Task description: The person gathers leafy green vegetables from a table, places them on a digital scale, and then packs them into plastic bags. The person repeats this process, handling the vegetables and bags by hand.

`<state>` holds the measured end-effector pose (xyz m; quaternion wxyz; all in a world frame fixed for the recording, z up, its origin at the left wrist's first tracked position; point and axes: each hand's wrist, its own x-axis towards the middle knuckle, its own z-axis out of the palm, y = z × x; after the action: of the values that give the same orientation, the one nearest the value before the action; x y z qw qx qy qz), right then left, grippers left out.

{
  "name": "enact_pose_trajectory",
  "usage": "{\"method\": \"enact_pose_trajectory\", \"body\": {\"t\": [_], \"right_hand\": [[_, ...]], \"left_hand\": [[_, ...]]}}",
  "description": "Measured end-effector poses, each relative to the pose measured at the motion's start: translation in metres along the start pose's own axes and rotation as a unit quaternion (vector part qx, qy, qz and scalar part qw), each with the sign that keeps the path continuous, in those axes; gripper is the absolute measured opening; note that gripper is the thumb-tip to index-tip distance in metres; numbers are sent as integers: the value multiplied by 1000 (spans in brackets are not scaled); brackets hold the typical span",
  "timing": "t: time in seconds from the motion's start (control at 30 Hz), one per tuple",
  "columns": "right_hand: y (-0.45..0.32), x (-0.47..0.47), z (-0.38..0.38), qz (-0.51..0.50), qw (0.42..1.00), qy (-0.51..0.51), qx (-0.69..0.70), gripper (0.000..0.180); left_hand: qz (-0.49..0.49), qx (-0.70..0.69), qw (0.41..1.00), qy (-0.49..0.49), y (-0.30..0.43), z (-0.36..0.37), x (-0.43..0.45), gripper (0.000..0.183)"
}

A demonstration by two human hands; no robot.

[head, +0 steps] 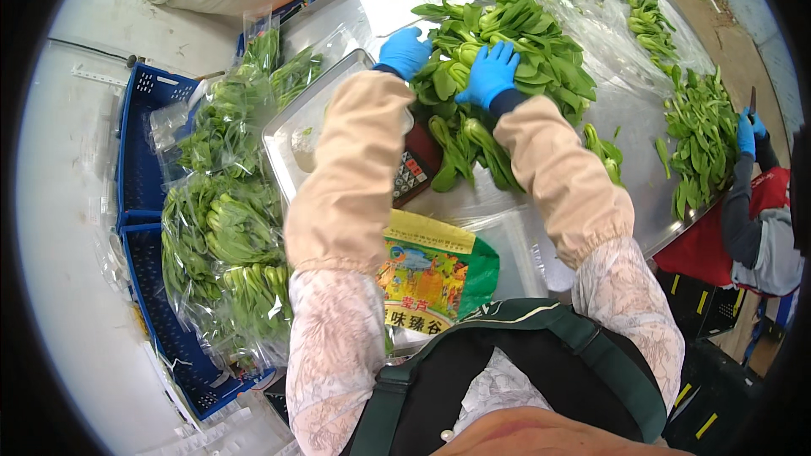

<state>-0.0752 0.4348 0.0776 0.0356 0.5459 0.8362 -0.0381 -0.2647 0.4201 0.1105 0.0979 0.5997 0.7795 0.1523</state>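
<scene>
My left hand (405, 52), in a blue glove, is at the left edge of a large heap of green bok choy (538, 50); its fingers are curled, and whether they grip a stalk cannot be told. Spread over the front of the same heap, my right hand (493, 75) rests on the leaves with its fingers apart. A few loose bok choy heads (485, 139) lie just below the hands on the metal table. Beneath my left forearm are a metal tray (279, 139) and a partly hidden scale with a keypad (412, 174).
Blue crates (142, 202) with bagged greens (244, 228) stand at the left. A printed yellow and green bag (431, 272) lies near my body. Clear plastic bags (608, 38) and more greens (700, 133) cover the far and right side, where a co-worker's gloved hands (747, 130) hold a knife.
</scene>
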Motion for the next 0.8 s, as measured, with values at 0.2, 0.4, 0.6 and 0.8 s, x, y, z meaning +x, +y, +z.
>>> {"method": "enact_pose_trajectory", "body": {"t": [0.2,0.4,0.6,0.8], "right_hand": [[14,22,54,-127,982,135,40,72],[67,10,0,-140,966,62,210,56],[101,-90,-34,-161,869,97,457,77],[71,-131,70,-13,795,-47,604,78]], "left_hand": [[-45,136,975,-172,-30,117,20,31],[-96,-48,991,75,41,29,-44,27],[-126,-232,943,204,72,71,-207,32],[-380,-606,652,252,98,174,-208,39]]}}
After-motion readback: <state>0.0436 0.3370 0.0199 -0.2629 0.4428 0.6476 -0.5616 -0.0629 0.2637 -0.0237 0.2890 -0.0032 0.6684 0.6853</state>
